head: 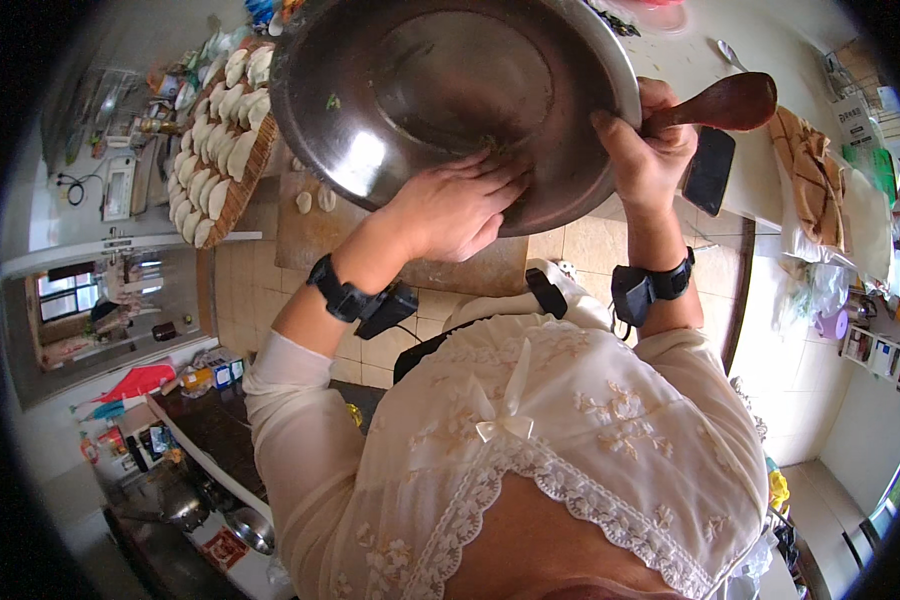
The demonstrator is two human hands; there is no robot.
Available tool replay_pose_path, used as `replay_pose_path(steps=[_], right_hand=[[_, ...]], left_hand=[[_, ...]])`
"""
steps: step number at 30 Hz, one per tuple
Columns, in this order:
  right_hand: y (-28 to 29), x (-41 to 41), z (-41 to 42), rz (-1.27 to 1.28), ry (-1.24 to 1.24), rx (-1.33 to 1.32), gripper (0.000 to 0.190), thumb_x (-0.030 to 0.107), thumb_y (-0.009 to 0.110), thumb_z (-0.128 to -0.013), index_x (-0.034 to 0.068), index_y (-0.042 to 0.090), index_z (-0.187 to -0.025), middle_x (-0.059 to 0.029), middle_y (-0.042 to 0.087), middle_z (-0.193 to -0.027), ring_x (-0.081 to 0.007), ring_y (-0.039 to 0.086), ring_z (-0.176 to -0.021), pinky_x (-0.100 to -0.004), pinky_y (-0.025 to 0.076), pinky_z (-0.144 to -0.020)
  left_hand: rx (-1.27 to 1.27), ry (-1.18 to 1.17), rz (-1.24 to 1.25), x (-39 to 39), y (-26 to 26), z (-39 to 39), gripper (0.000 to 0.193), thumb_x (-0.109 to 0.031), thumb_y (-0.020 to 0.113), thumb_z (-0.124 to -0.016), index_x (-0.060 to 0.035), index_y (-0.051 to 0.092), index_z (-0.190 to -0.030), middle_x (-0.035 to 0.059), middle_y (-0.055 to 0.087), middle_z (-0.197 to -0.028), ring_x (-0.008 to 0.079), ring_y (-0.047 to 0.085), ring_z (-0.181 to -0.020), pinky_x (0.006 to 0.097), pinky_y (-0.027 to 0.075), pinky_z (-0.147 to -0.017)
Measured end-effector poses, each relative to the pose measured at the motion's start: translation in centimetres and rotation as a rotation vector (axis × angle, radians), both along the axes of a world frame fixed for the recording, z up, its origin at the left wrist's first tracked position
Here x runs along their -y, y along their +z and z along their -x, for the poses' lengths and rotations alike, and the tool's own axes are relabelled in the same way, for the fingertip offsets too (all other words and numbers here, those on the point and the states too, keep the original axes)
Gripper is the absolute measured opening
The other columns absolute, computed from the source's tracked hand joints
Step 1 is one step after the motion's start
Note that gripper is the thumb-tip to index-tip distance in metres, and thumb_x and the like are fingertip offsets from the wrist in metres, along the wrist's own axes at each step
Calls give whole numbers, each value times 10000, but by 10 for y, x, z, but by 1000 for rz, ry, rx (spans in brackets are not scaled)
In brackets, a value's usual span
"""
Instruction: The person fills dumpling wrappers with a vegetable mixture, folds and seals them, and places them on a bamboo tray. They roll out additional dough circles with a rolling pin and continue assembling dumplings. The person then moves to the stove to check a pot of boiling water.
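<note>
A large metal bowl (457, 82) is held up and tilted, its inside facing me. Green bits of food cling to the inner surface. My right hand (649, 150) grips the bowl's right rim and also holds a brown wooden spoon (727, 105), whose broad end points right. Inside the bowl's lower part, my left hand (457, 206) lies with fingers stretched out, fingertips touching the surface beside a small clump of green food. Behind the bowl, a wooden board (405, 266) carries small dough pieces (304, 202). Shaped dumplings (217, 142) cover a woven tray (251, 169) at left.
A dark phone (709, 172) and a metal spoon (731, 54) lie on the light counter at right, near a folded brown cloth (810, 176). Packets and bottles stand beyond the tray. At lower left, a second counter holds a metal pot (184, 506) and a metal ladle (251, 529).
</note>
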State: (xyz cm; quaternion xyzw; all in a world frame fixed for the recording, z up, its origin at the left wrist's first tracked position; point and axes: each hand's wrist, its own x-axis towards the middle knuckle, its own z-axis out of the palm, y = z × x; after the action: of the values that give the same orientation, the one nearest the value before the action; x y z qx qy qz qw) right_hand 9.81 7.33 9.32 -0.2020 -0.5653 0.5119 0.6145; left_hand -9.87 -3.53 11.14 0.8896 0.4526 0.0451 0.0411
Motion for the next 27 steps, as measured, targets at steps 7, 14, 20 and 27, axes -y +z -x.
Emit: replay_pose_path(steps=[7,14,20,27], right_hand=[[-2,0,6,-4,-51,-87,212,-41,663,-763,-9,600,-963,-6,626,-838,-70,546,-742,-215,449,-702],[1,5,10,-46,-110,-82,208,9,704,-799,-8,605,-981,-2,623,-831,-71,546,-747,-204,441,-720],[1,4,2,-72,-66,-56,185,20,696,-822,-6,605,-981,-14,629,-850,-76,544,-763,-216,443,-739],[-1,4,7,-70,-69,-46,187,32,700,-821,-11,604,-976,-19,631,-856,-73,545,-767,-218,445,-740]], left_hand=[[310,142,-96,2,6,-29,478,-126,523,-805,32,502,-1255,230,534,-1249,364,511,-1177,422,394,-1033],[590,192,-177,-4,-11,-73,609,-131,574,-751,46,436,-1317,271,414,-1377,396,358,-1322,502,261,-1112],[15,299,-75,28,-17,-26,470,-173,587,-757,30,582,-1180,203,524,-1301,321,424,-1297,506,201,-1150],[42,304,-164,22,-17,13,512,-108,523,-785,13,506,-1282,189,492,-1352,306,415,-1308,460,246,-1144]])
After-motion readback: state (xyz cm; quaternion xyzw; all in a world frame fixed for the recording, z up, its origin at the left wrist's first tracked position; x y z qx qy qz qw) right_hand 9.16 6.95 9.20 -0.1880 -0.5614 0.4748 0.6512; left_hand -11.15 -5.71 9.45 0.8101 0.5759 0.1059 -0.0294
